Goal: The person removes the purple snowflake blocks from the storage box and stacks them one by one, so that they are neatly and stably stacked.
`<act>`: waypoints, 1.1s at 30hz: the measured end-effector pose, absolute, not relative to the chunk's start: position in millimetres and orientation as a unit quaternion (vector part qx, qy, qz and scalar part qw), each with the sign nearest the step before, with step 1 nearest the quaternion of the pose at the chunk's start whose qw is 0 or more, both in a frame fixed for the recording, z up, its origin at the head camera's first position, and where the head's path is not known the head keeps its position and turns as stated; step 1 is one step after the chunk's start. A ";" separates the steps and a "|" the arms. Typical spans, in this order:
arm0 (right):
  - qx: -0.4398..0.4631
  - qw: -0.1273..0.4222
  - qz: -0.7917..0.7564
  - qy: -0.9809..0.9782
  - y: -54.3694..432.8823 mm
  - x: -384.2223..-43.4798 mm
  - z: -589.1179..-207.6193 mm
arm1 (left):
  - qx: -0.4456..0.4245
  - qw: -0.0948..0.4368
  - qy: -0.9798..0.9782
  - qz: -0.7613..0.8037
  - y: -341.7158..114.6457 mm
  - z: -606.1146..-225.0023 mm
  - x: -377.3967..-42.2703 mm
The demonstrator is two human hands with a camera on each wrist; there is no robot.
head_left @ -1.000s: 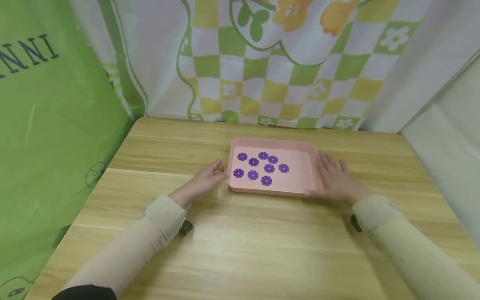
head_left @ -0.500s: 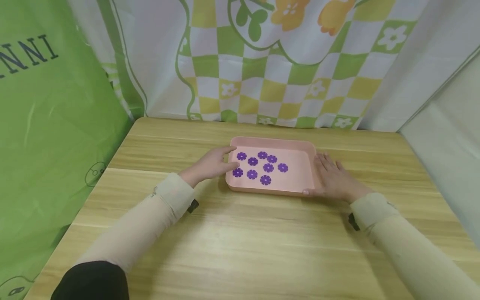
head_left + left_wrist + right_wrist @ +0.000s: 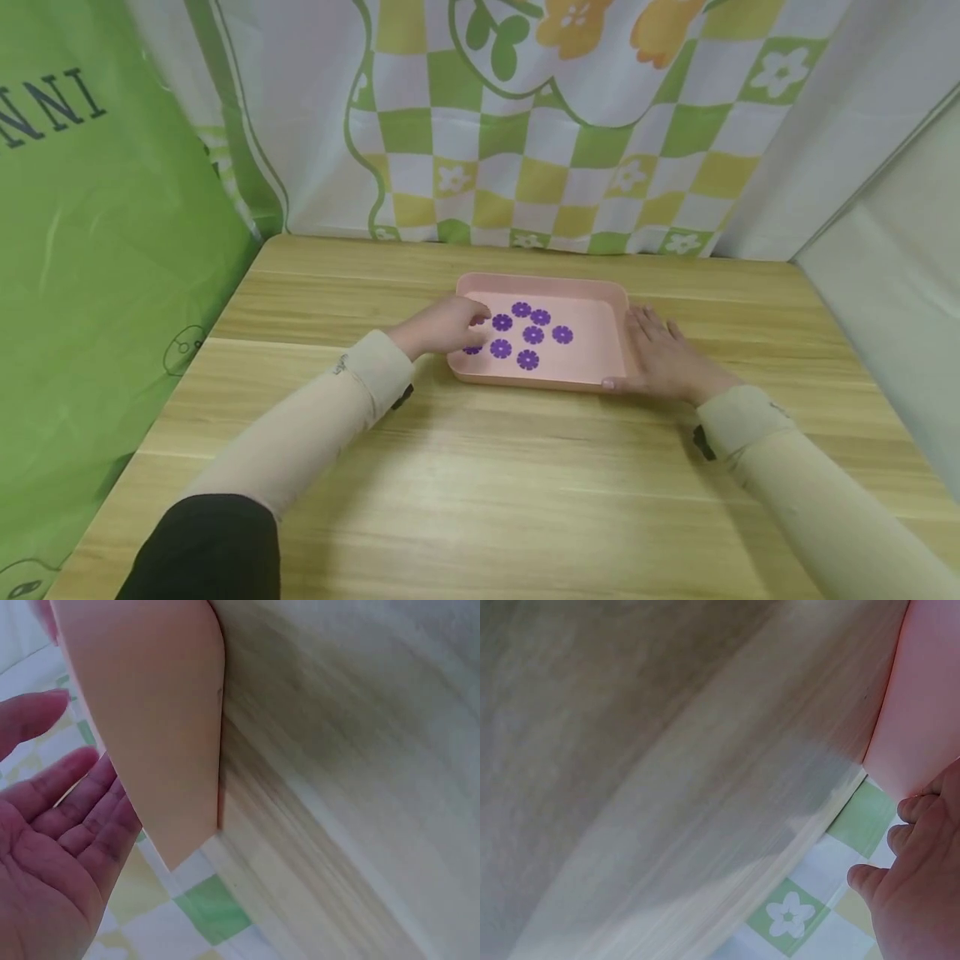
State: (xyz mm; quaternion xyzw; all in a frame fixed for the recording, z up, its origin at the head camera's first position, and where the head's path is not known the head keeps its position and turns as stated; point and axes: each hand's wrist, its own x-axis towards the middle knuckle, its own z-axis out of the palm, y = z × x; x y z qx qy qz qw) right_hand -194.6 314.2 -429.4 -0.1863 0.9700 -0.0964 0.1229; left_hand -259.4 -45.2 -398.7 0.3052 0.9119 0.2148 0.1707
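Before the curtain (image 3: 562,167), on the surface (image 3: 480,483), the tray (image 3: 592,343) holds discs (image 3: 533,335); the left grip (image 3: 447,324) is over its left end, the right grip (image 3: 665,357) against its right.

The head camera looks forward and down from above, far enough back to take in the tabletop (image 3: 487,492), a pink tray (image 3: 594,337), the left hand (image 3: 444,325), the right hand (image 3: 666,358) and the checked curtain (image 3: 517,158). Each wrist camera faces forward from low and close, its picture tilted, with its own hand at one edge. All three views share the pink tray, tabletop and checked curtain.
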 end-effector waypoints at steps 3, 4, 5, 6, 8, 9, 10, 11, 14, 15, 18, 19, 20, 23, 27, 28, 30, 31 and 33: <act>-0.185 0.122 -0.101 0.970 314.3 -194.1 -430.7 | 0.312 0.186 0.915 0.178 -41.4 -397.7 -257.9; -0.185 0.122 -0.102 0.970 314.5 -194.3 -430.5 | 0.310 0.191 0.916 0.170 -39.8 -396.9 -257.0; -0.185 0.122 -0.102 0.970 314.6 -194.3 -430.1 | 0.307 0.196 0.917 0.162 -38.2 -396.5 -256.1; -0.185 0.122 -0.102 0.970 314.5 -194.4 -429.9 | 0.301 0.200 0.920 0.153 -36.6 -396.5 -255.0; -0.185 0.123 -0.101 0.970 314.2 -194.4 -429.5 | 0.292 0.202 0.925 0.132 -33.8 -397.5 -253.0; -0.185 0.122 -0.101 0.970 313.9 -194.3 -429.3 | 0.291 0.199 0.928 0.121 -32.5 -398.4 -252.1; -0.185 0.123 -0.102 0.970 313.8 -194.2 -429.1 | 0.292 0.195 0.930 0.109 -31.4 -399.4 -251.2; -0.185 0.123 -0.102 0.970 313.5 -193.9 -428.8 | 0.293 0.189 0.932 0.097 -30.5 -400.7 -250.5; -0.182 0.125 -0.106 0.970 312.6 -192.8 -427.7 | 0.308 0.168 0.935 0.057 -28.5 -404.0 -249.0; -0.180 0.128 -0.105 0.970 312.0 -192.3 -427.1 | 0.313 0.164 0.934 0.044 -28.1 -404.5 -248.6; -0.179 0.130 -0.104 0.970 310.8 -191.9 -425.8 | 0.329 0.149 0.932 0.007 -27.3 -406.0 -248.1; -0.179 0.130 -0.103 0.970 310.7 -192.1 -425.9 | 0.332 0.145 0.932 -0.003 -27.2 -406.6 -248.0; -0.179 0.130 -0.103 0.970 310.5 -192.2 -425.8 | 0.336 0.141 0.931 -0.011 -27.2 -407.4 -248.0; -0.178 0.130 -0.103 0.970 310.4 -192.6 -425.2 | 0.344 0.132 0.929 -0.026 -27.0 -409.5 -248.2; -0.170 0.136 -0.097 0.971 310.2 -191.7 -423.5 | 0.359 0.115 0.925 -0.040 -26.0 -411.9 -248.1; -0.169 0.136 -0.093 0.972 310.0 -191.6 -422.8 | 0.363 0.110 0.924 -0.044 -25.9 -412.1 -248.0; -0.169 0.136 -0.087 0.972 309.4 -191.5 -422.0 | 0.368 0.104 0.923 -0.051 -25.7 -412.8 -248.0; -0.169 0.135 -0.084 0.973 309.1 -191.5 -421.7 | 0.370 0.102 0.922 -0.056 -25.5 -412.9 -248.0; -0.170 0.134 -0.077 0.973 308.6 -191.7 -421.5 | 0.374 0.100 0.920 -0.062 -25.6 -413.7 -248.4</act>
